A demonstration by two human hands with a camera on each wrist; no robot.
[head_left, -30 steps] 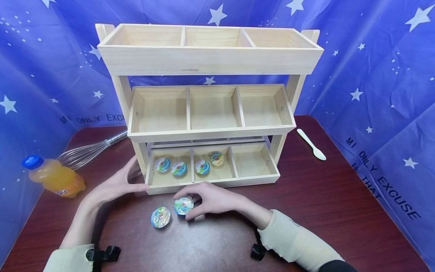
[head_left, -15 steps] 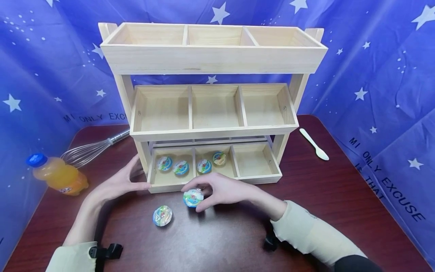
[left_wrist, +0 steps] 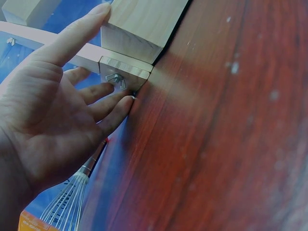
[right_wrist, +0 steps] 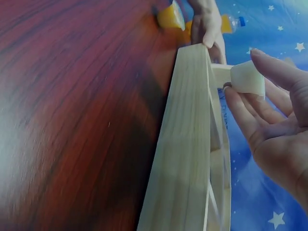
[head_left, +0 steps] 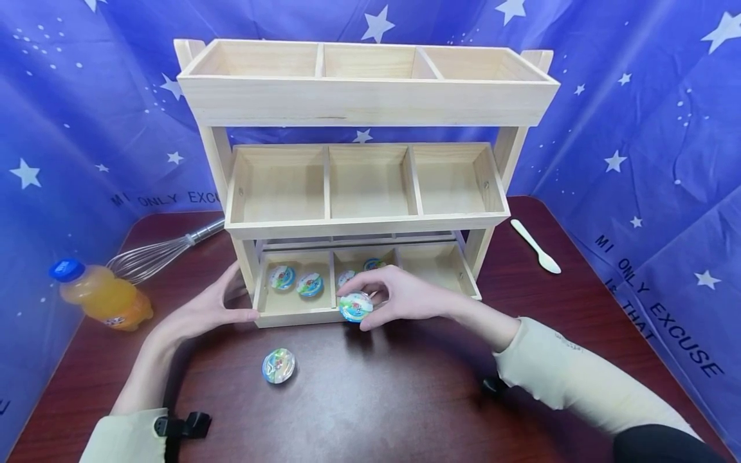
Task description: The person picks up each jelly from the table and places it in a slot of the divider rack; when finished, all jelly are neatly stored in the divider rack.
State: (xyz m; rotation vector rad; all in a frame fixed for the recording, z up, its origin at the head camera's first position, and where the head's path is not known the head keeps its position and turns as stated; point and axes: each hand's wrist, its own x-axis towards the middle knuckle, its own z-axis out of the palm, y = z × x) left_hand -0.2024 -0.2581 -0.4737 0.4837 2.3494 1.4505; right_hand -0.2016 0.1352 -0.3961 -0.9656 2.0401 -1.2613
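My right hand (head_left: 408,294) pinches a jelly cup (head_left: 354,307) between thumb and fingers, over the front board of the bottom tray's middle compartment. In the right wrist view this cup (right_wrist: 248,78) is whitish and tilted. My left hand (head_left: 202,307) touches the left front corner of the wooden rack (head_left: 365,103), thumb at the front board and fingers extended along the side by a wing nut (left_wrist: 115,78). Another jelly cup (head_left: 279,366) with a printed lid stands on the table. Two jelly cups (head_left: 309,285) lie in the bottom left compartment; two more in the middle one are partly hidden by my right hand.
A whisk (head_left: 156,254) and an orange drink bottle (head_left: 107,299) lie to the left of the rack. A white spoon (head_left: 535,245) lies to its right. Blue star-patterned cloth (head_left: 631,116) hangs around the dark red table (head_left: 405,392).
My right hand has lifted the jelly cup from the table and carried it right and toward the rack's bottom tray. The left hand has stayed at the rack's corner.
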